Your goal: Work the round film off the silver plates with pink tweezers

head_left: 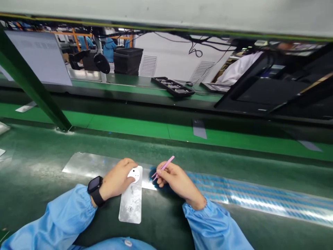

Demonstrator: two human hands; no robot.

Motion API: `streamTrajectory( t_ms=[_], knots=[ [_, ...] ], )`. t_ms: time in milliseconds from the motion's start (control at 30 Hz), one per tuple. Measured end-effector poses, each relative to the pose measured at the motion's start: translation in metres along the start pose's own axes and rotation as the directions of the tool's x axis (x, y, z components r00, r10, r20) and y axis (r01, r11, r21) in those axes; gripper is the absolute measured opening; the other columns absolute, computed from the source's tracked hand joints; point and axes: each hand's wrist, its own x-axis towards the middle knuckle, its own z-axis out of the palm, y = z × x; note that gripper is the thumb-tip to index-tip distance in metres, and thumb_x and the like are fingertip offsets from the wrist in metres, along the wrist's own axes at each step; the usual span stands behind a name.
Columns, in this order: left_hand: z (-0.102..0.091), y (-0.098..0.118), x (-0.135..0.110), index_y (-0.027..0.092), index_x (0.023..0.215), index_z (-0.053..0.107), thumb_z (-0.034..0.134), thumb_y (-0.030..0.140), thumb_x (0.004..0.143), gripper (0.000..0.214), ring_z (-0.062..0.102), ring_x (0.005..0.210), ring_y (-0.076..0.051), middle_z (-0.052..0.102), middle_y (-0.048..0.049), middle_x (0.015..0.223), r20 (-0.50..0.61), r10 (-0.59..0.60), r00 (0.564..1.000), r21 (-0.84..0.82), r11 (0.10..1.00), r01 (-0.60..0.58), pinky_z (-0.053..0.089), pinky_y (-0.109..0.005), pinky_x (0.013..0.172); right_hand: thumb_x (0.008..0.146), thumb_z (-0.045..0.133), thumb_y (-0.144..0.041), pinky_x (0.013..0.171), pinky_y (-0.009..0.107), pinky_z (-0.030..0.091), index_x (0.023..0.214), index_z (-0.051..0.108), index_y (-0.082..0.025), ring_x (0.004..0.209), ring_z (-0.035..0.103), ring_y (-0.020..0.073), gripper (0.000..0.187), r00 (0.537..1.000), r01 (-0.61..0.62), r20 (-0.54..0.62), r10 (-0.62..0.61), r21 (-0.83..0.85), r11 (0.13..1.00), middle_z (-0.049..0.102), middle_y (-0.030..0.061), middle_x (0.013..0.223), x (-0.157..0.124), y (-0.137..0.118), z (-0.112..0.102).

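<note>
My left hand [117, 178] grips a small white rounded piece [134, 174] with dark holes, pressing it against the top end of a narrow silver metal plate [130, 203]. The plate lies on the green mat [52, 166] and shows smudges. My right hand [177, 182] holds pink tweezers [163, 168], their tips pointing left towards the white piece and a short way from it. A wider, shiny metal sheet [88, 166] lies under and beyond my left hand. A black watch [95, 190] sits on my left wrist.
A strip of blue-patterned film [260, 196] runs right along the bench. A black parts tray [173, 86] sits on the far shelf, with black bins [127, 60] behind. A green beam [31, 76] crosses at left, a dark monitor [270, 80] stands at right, and a person in blue [109, 50] stands beyond.
</note>
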Motion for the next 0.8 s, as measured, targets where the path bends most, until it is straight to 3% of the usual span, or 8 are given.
streamTrajectory(
  t_ms=[133, 233, 500, 800],
  knots=[
    [0.003, -0.005, -0.002, 0.02, 0.108, 0.062, 0.075, 0.015, 0.068, 0.043, 0.041, 0.123, -0.029, 0.059, -0.0081, 0.124, 0.079, 0.068, 0.995, 0.114, 0.991, -0.076, 0.034, -0.048, 0.104, 0.066, 0.07, -0.052, 0.05, 0.026, 0.051, 0.075, 0.055, -0.017, 0.047, 0.061, 0.0122, 0.039, 0.997, -0.08, -0.009, 0.08, -0.002, 0.997, 0.064, -0.0013, 0.056, 0.002, 0.005, 0.007],
    [0.001, -0.005, -0.004, 0.021, 0.107, 0.062, 0.081, 0.019, 0.064, 0.047, 0.043, 0.119, -0.028, 0.061, -0.0062, 0.122, 0.124, 0.081, 0.989, 0.125, 0.988, -0.096, 0.034, -0.048, 0.101, 0.066, 0.07, -0.052, 0.049, 0.026, 0.051, 0.076, 0.056, -0.017, 0.047, 0.062, 0.0127, 0.04, 0.993, -0.116, -0.02, 0.116, -0.013, 0.993, 0.065, -0.0008, 0.056, 0.005, 0.009, 0.009],
    [0.005, -0.008, -0.006, 0.023, 0.11, 0.061, 0.078, 0.022, 0.069, 0.045, 0.046, 0.113, -0.027, 0.061, -0.0057, 0.123, 0.095, 0.118, 0.989, 0.119, 0.985, -0.129, 0.035, -0.044, 0.094, 0.068, 0.068, -0.05, 0.05, 0.025, 0.051, 0.071, 0.057, -0.017, 0.048, 0.061, 0.012, 0.035, 0.994, -0.112, 0.012, 0.113, -0.085, 0.99, 0.065, 0.0003, 0.057, 0.005, 0.004, 0.011],
    [0.004, -0.006, -0.006, 0.023, 0.114, 0.057, 0.076, 0.02, 0.071, 0.047, 0.045, 0.112, -0.026, 0.061, -0.0052, 0.122, 0.097, 0.107, 0.989, 0.12, 0.986, -0.118, 0.034, -0.042, 0.091, 0.071, 0.065, -0.051, 0.047, 0.024, 0.048, 0.069, 0.056, -0.018, 0.046, 0.059, 0.0114, 0.034, 0.992, -0.116, -0.063, 0.111, -0.078, 0.99, 0.064, 0.0, 0.054, 0.004, 0.008, 0.012]
  ],
)
